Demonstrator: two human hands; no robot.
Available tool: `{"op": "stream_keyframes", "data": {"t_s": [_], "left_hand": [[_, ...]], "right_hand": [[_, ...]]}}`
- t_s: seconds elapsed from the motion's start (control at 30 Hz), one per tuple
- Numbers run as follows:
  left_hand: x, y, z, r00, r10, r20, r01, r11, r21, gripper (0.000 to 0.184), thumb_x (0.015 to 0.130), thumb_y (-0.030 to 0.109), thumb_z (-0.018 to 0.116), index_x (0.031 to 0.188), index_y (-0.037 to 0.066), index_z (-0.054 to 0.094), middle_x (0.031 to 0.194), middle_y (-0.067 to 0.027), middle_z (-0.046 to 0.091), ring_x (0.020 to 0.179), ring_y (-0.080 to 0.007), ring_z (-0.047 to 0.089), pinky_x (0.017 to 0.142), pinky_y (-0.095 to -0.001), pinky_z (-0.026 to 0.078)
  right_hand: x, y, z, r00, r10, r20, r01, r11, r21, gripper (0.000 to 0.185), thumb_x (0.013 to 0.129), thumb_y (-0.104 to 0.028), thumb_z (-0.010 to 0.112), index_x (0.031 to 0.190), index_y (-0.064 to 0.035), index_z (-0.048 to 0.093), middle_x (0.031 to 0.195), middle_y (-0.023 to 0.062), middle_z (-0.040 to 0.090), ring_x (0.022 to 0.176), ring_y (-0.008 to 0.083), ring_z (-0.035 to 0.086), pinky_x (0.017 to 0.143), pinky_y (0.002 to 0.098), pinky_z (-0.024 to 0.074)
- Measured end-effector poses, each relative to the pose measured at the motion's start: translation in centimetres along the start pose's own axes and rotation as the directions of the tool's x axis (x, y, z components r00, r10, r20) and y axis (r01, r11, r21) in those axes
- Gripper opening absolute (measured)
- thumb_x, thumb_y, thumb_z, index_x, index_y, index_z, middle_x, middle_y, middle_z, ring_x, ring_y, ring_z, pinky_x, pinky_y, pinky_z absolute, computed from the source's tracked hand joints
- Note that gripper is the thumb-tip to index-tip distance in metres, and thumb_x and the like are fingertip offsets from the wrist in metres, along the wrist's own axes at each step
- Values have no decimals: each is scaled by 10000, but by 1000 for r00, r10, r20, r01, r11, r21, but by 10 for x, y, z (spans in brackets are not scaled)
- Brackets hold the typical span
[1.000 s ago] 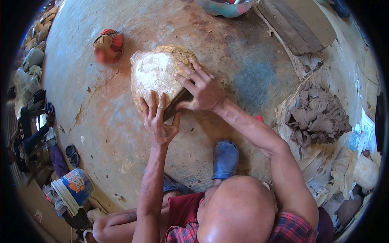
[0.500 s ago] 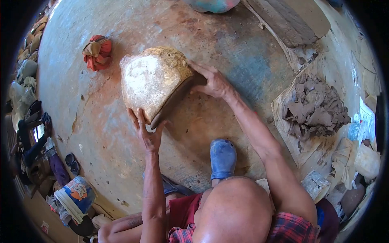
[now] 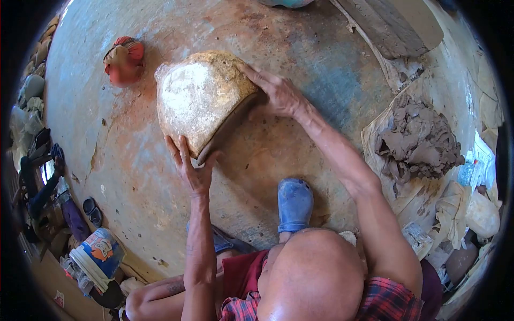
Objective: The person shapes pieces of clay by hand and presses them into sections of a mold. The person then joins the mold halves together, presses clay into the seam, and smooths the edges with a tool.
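A rounded, bowl-shaped mould with a pale, yellow-brown stained surface is tilted in front of me, its domed side facing up. Dark grey-brown clay shows along its lower right edge. My left hand grips the near corner, fingers on the dome and thumb at the edge. At the right side, my right hand has its fingers on the outer surface, while the thumb is blurred under the edge. The mould's underside is mostly hidden.
A red cloth bundle lies on the floor at upper left. Wet clay is heaped on a sheet at right, below a large clay slab. A blue shoe is near my legs, and a bucket stands at lower left.
The mould sits slightly higher and further left in view, with both hands still on it. My right thumb has shifted along the underside edge. The view itself has moved a little.
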State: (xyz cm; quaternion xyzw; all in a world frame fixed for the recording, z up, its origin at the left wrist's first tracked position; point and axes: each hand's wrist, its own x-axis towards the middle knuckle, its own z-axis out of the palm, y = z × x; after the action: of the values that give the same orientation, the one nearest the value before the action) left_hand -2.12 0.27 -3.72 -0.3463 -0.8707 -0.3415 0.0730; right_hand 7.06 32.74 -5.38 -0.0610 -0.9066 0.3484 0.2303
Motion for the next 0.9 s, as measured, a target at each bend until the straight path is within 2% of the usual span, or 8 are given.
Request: {"op": "stream_keyframes", "data": {"t_s": [0.17, 0.27, 0.37, 0.43, 0.57, 0.77, 0.83, 0.9], "left_hand": [[-6, -5, 6, 1000, -1, -23, 2, 1000, 14, 1098, 678, 361, 995, 1606, 165, 442, 1708, -283, 250, 1538, -491, 337, 1187, -536, 425], [1, 4, 2, 1000, 0, -16, 1, 999, 49, 1113, 677, 371, 994, 1610, 147, 430, 1705, -271, 267, 1537, -496, 336, 1201, -541, 408], [6, 20, -5, 999, 39, 17, -40, 994, 104, 1094, 697, 374, 979, 1603, 115, 425, 1686, -250, 329, 1538, -496, 332, 1216, -542, 390], [9, 25, 1, 999, 42, -12, -40, 994, 105, 1121, 681, 304, 998, 1608, 102, 401, 1669, -220, 384, 1555, -443, 334, 1247, -518, 346], [6, 17, 4, 997, 73, -32, -68, 990, 126, 1101, 683, 324, 994, 1590, 82, 420, 1647, -214, 423, 1555, -447, 332, 1239, -525, 360], [14, 33, 1, 998, 61, -22, -57, 987, 148, 1074, 674, 358, 982, 1579, 113, 458, 1658, -224, 400, 1537, -519, 318, 1215, -558, 385], [15, 43, -4, 998, 10, 60, -25, 966, 257, 1033, 688, 355, 965, 1577, 151, 480, 1662, -263, 370, 1519, -562, 316, 1193, -581, 402], [16, 35, 1, 998, 15, 66, -33, 958, 286, 1081, 672, 350, 982, 1590, 119, 460, 1639, -309, 373, 1497, -577, 338, 1209, -588, 374]], "right_hand": [[-5, -3, 4, 1000, 0, 3, 0, 998, -70, 1159, 639, -606, 888, 1635, -294, 384, 1533, 156, 565, 1154, 384, 707, 956, 461, 624], [-2, -13, -4, 998, 54, 32, -50, 993, -110, 1119, 660, -514, 923, 1628, -329, 394, 1605, 112, 497, 1157, 403, 701, 937, 464, 636], [8, -19, -7, 996, -74, 57, 84, 974, -209, 1079, 672, -376, 941, 1612, -385, 411, 1666, 42, 421, 1223, 395, 661, 923, 478, 642], [15, -18, -3, 972, -228, 62, 236, 914, -330, 1027, 700, -262, 908, 1595, -414, 429, 1684, 15, 389, 1294, 382, 605, 936, 484, 639], [10, -10, 9, 969, -234, 76, 245, 879, -408, 989, 721, -241, 877, 1592, -402, 436, 1664, 33, 417, 1328, 352, 575, 981, 463, 619], [9, -30, -3, 963, -266, 45, 260, 867, -425, 883, 784, -250, 840, 1573, -367, 463, 1645, 125, 426, 1345, 418, 544, 1066, 543, 533], [7, -39, 2, 966, -251, 58, 255, 898, -358, 785, 859, -253, 773, 1573, -359, 463, 1630, 155, 433, 1341, 442, 540, 1079, 575, 506], [8, -33, 7, 964, -260, 48, 256, 872, -417, 823, 846, -261, 794, 1583, -372, 448, 1633, 147, 430, 1348, 437, 537, 1081, 573, 507]]}}
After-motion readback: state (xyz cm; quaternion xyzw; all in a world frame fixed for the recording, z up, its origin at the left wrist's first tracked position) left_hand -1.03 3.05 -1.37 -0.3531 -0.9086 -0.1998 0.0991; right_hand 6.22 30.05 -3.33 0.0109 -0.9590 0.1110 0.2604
